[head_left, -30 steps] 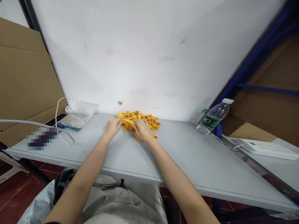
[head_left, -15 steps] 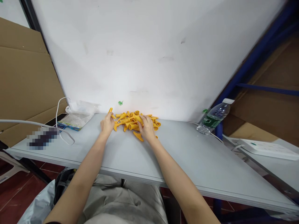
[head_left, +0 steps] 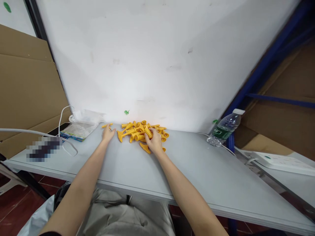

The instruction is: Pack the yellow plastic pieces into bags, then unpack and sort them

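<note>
My left hand (head_left: 108, 134) is closed on a yellow plastic piece (head_left: 106, 125) with a handle-like end, left of the heap and low over the table. A small metal-looking bit shows by its fingers; the rest of the piece is hidden. A loose pile of yellow plastic parts (head_left: 134, 130), some ribbed tubes with hollow ends and some curved handles, lies against the wall. At the pile's right side my right hand (head_left: 155, 141) grips a ribbed yellow tube (head_left: 148, 132) between thumb and fingers. Just below the pile rests a curved yellow handle (head_left: 145, 147).
Clear plastic bags (head_left: 82, 129) and white cables lie at the left of the grey table (head_left: 133, 167). A water bottle (head_left: 225, 127) leans at the right, by a blue frame. Beyond it sits a white power strip (head_left: 278, 162). The white wall (head_left: 147, 65) bounds the back.
My left hand has moved left with its yellow piece, away from the pile. My right hand has stayed at the pile, and the ribbed tube in it has turned more upright.
</note>
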The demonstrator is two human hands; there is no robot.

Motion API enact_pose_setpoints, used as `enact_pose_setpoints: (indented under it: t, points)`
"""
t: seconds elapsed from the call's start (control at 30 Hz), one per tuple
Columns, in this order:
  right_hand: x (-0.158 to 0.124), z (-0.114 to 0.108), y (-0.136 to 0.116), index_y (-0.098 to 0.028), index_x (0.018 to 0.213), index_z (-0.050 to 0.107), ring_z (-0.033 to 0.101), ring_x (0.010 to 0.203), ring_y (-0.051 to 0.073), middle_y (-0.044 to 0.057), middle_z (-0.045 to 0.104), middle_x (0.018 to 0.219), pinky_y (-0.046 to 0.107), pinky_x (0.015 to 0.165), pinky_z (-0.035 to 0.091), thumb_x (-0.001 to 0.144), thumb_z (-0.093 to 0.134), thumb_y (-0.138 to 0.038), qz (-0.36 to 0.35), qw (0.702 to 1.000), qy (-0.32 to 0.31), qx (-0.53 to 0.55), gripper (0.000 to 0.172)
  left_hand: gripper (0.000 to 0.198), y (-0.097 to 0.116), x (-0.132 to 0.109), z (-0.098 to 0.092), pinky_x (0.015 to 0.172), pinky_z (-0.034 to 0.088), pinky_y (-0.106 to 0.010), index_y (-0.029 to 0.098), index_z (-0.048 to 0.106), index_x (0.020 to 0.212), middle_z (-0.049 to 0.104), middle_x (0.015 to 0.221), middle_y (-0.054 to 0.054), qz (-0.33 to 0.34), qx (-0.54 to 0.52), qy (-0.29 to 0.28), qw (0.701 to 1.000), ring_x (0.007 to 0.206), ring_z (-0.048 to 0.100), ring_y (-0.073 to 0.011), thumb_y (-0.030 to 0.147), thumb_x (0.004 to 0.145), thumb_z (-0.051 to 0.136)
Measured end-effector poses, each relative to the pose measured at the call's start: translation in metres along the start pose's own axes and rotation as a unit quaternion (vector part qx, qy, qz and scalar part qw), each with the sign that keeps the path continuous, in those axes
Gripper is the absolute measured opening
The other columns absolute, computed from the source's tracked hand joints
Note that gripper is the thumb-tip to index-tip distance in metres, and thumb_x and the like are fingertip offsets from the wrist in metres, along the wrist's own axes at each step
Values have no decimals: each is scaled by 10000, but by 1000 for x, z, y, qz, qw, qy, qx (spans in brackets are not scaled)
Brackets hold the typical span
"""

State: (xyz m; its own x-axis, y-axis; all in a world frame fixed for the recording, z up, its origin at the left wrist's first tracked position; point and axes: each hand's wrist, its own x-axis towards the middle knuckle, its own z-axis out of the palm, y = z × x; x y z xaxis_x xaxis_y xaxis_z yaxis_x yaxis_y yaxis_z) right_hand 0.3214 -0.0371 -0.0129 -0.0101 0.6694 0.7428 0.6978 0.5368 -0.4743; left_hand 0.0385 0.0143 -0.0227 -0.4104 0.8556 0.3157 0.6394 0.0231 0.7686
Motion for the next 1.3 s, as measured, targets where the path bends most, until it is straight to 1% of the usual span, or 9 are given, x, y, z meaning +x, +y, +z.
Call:
enact_pose_setpoints:
  t: [0.07, 0.17, 0.3, 0.4, 0.5, 0.67, 0.83, 1.03, 1.3]
  points:
    - [0, 0, 0, -178, 1108, 550, 602, 1006, 288, 134, 666, 1080, 478, 919, 438, 858, 501, -362, 2, 1000, -2, 4, 314, 465, -2, 2, -2, 1069, 358, -504, 233, 545, 1287, 572, 1349, -119, -26, 77, -44, 996, 1271, 496, -313, 366, 842, 569]
    - [-1, 1, -1, -181, 1119, 551, 597, 1016, 294, 139, 663, 1087, 482, 921, 434, 856, 500, -365, -2, 1000, -9, 7, 325, 422, -5, 6, -9, 1071, 339, -527, 272, 569, 1281, 574, 1353, -110, -8, 169, -97, 981, 1289, 480, -323, 377, 878, 500]
    - [-1, 2, -2, -184, 1112, 553, 599, 1001, 292, 139, 660, 1085, 486, 926, 432, 853, 497, -360, -3, 1000, -18, 5, 318, 453, -12, 14, -20, 1050, 361, -527, 300, 565, 1313, 533, 1372, -125, 27, 263, -107, 958, 1284, 473, -329, 350, 871, 481]
    - [-1, 1, -3, -186, 1112, 550, 598, 1002, 288, 136, 658, 1093, 485, 926, 435, 845, 500, -348, -3, 1000, -23, 7, 316, 481, -18, 22, -27, 1052, 379, -489, 286, 553, 1340, 493, 1408, -118, 70, 298, -130, 943, 1300, 460, -314, 348, 870, 467]
    - [-1, 0, -5, -183, 1108, 549, 600, 996, 286, 135, 659, 1094, 486, 927, 437, 836, 502, -332, -2, 1000, -27, 11, 314, 552, -21, 31, -33, 1067, 372, -496, 281, 521, 1377, 484, 1440, -99, 99, 314, -182, 927, 1316, 453, -324, 427, 846, 495]
    - [-1, -2, -8, -193, 1100, 554, 602, 967, 280, 124, 664, 1077, 481, 919, 445, 831, 506, -324, 1, 999, -32, 10, 303, 635, -28, 45, -34, 1094, 311, -592, 276, 438, 1444, 415, 1515, -98, 75, 324, -238, 913, 1393, 364, -357, 487, 845, 472]
    - [-1, -2, -8, -190, 1108, 561, 598, 983, 287, 130, 662, 1086, 478, 907, 454, 842, 496, -344, -2, 999, -38, 3, 314, 639, -43, 56, -27, 1136, 306, -525, 256, 346, 1498, 314, 1570, -70, 56, 319, -227, 919, 1437, 310, -285, 237, 860, 383]
    - [-1, 0, -3, -195, 1111, 568, 597, 960, 277, 124, 662, 1081, 475, 911, 447, 848, 496, -343, -10, 999, -33, 0, 311, 724, -52, 69, -19, 1161, 306, -367, 177, 362, 1490, 352, 1554, -74, 67, 300, -194, 932, 1429, 333, -219, 92, 772, 395]
    - [0, -2, -6, -195, 1102, 561, 582, 1041, 280, 123, 652, 1089, 469, 947, 411, 857, 498, -339, -12, 1000, 20, 14, 291, 729, -48, 69, -20, 1129, 354, -434, 189, 426, 1452, 376, 1537, -94, 49, 275, -150, 948, 1387, 398, -270, 79, 731, 433]
